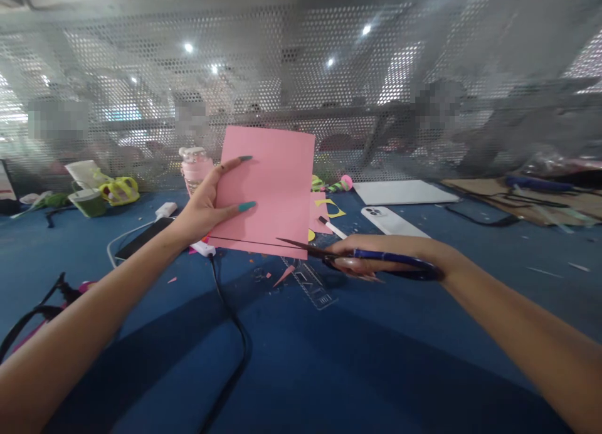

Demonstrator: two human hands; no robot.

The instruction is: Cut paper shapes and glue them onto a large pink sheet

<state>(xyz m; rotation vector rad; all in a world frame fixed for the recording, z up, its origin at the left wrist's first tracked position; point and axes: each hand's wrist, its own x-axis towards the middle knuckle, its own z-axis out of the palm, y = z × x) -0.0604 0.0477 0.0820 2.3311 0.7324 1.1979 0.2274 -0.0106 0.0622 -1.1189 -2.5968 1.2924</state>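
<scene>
My left hand (214,199) holds a pink sheet of paper (273,183) upright by its left edge, fingers with teal nails pressed on its face. My right hand (371,258) grips blue-handled scissors (329,253), blades pointing left into the sheet's lower right part. A thin cut line runs across the sheet near its bottom edge. A clear ruler (313,283) and small pink scraps (285,274) lie on the blue table (329,359) below the paper.
A black cable (235,333) runs toward me. A white phone (392,221), a marker (332,227), yellow and pink paper pieces, a pink bottle (194,167), a dark phone (141,238), a white board (404,191) and cardboard (531,202) lie around. A perforated metal screen (301,76) stands behind.
</scene>
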